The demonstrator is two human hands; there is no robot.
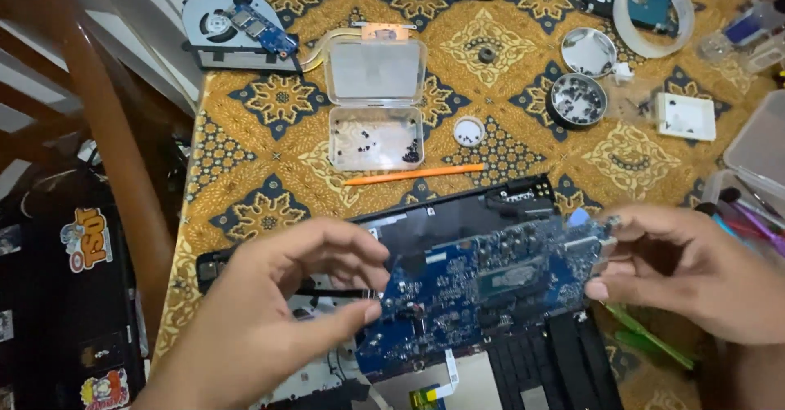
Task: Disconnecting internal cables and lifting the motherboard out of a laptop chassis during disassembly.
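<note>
Head view: I've got the blue circuit board pinched at both ends, my left hand with fingers closed on its left edge, my right hand with fingers clamped on the right corner. It hangs tilted just over the open black laptop chassis on the patterned counter, orange pry stick and clear screw box beyond.

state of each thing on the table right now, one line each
blue circuit board: lifted above laptop base, held at both ends
left hand: pinching board's left edge
right hand: gripping board's right end
laptop base: opened up
clear plastic box: lid open, few screws inside
orange pry tool: lying flat, untouched
round tin: open, holding screws
</note>
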